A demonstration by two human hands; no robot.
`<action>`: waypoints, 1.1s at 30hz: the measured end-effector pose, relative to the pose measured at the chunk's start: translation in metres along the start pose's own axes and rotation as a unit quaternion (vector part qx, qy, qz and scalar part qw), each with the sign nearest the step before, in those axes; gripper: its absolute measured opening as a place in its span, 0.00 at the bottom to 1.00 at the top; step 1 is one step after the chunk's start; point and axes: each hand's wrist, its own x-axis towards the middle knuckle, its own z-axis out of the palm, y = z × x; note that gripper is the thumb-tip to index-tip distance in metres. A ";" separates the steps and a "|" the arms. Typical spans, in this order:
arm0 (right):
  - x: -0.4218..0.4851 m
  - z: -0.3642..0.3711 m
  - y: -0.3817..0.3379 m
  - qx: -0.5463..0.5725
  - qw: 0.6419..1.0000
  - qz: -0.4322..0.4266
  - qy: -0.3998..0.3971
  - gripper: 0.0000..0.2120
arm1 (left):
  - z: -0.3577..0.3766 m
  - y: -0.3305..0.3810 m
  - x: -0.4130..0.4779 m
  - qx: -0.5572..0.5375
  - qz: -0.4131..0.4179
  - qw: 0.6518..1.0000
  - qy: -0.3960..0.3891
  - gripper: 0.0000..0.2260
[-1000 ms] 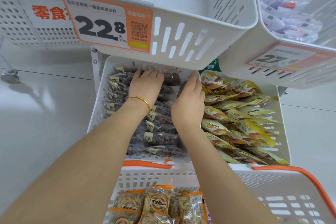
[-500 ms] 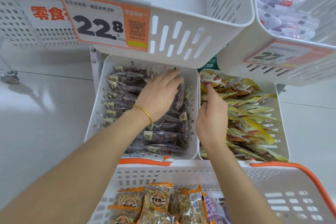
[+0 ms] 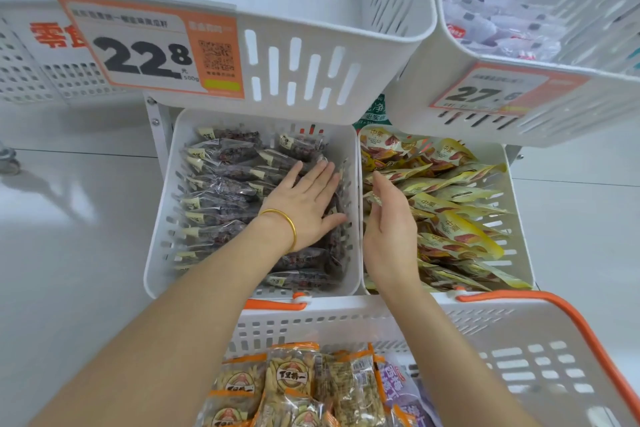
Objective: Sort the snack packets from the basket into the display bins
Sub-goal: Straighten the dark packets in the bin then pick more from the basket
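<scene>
1. Where the view is nearest the person, a white basket [image 3: 311,322] with orange handles [image 3: 554,302] holds snack packets [image 3: 294,381], clear with orange tops, plus a purple one at their right.
2. Just beyond the basket's far rim sit two lower display bins side by side, touching.
3. In the lower left bin [image 3: 162,218], the left hand [image 3: 304,208], a gold bangle [image 3: 287,222] on its wrist, lies palm down with fingers straight and spread. It presses flat on the dark packets [image 3: 221,184] stacked there and grips none.
4. Over the lower right bin [image 3: 516,218], the right hand [image 3: 389,229] stands edge-on beside the shared wall. Its fingers are extended and relaxed, the tips against the yellow packets [image 3: 457,229]; no packet shows in its grasp.
5. Farther up, the upper left bin [image 3: 311,80] overhangs the dark packets and carries an orange price tag [image 3: 145,52] reading 22.8.
6. Beside it, the upper right bin [image 3: 433,97] holds pale packets [image 3: 491,21] and bears a second tag [image 3: 495,94].
</scene>
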 end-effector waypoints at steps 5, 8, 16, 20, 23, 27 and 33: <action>-0.014 -0.015 -0.004 0.032 0.999 -0.012 -0.001 0.23 | -0.021 0.004 -0.007 -0.094 -0.019 0.995 0.007 0.28; -0.032 -0.031 -0.004 0.050 0.998 -0.027 -0.007 0.22 | -0.043 0.008 -0.039 -0.156 -0.029 0.983 0.088 0.25; -0.119 -0.061 0.000 0.061 0.991 -0.041 -0.114 0.17 | -0.052 0.048 -0.179 -0.231 -0.103 0.962 0.107 0.17; -0.173 -0.063 0.034 0.021 0.972 -0.021 -0.234 0.15 | -0.033 0.079 -0.237 -0.217 -0.129 0.967 0.044 0.16; -0.191 -0.057 0.047 -0.020 0.949 -0.021 -0.314 0.14 | -0.025 0.094 -0.265 -0.210 -0.131 0.969 0.009 0.16; -0.208 -0.046 0.039 -0.062 0.897 -0.083 -0.430 0.11 | -0.019 0.105 -0.285 -0.221 -0.137 0.964 -0.047 0.15; -0.251 -0.014 0.018 -0.144 0.855 -0.143 -0.476 0.16 | -0.021 0.105 -0.292 -0.248 -0.179 0.950 -0.065 0.14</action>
